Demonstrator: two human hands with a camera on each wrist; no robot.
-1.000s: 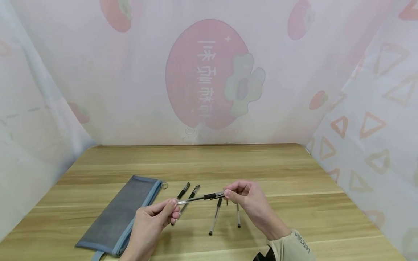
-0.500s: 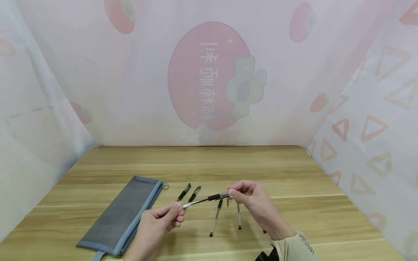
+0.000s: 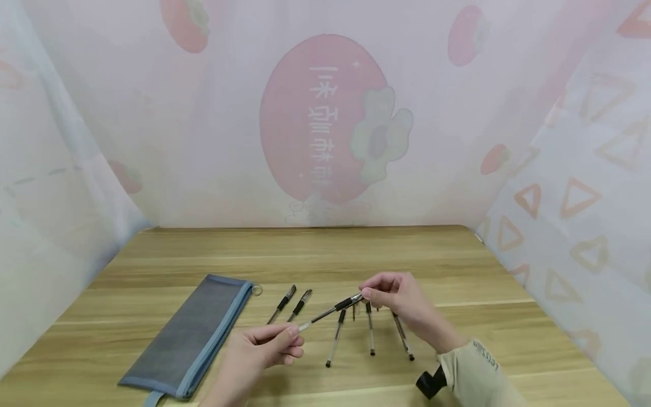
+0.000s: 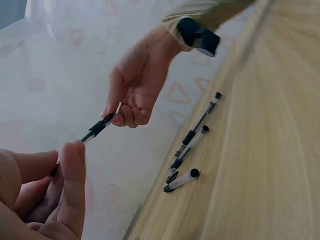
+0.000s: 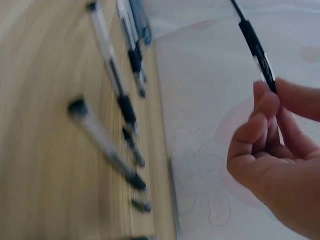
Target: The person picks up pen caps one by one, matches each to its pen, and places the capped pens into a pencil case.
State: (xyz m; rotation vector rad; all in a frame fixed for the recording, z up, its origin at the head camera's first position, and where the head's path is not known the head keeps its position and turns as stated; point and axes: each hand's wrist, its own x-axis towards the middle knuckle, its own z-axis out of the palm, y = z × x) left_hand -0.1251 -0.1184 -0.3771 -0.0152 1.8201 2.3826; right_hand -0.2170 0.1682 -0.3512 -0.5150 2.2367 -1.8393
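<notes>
A slim black-and-clear gel pen [image 3: 343, 304] is held up over the table between both hands, its right end higher than its left. My left hand [image 3: 267, 346] pinches the pale lower end between thumb and fingers. At the capped end by the black grip, my right hand [image 3: 404, 298] pinches with thumb and fingertips, as the right wrist view also shows. In the left wrist view the same pen [image 4: 98, 128] spans from hand to hand. Below it on the wood lie several similar pens, among them a clear pen [image 3: 334, 342] and another pen [image 3: 403, 339] under the right wrist.
A grey pencil case [image 3: 178, 333] with blue zip edging lies at the left, a small ring at its far corner. Two capped pens [image 3: 301, 305] rest between it and the hands. Printed cloth [image 3: 213, 141] hangs behind the wooden table [image 3: 432, 254] and along its sides.
My right hand has moved right and up, my left hand right and down, so the pen slopes more steeply. The pen under my right wrist now shows more fully.
</notes>
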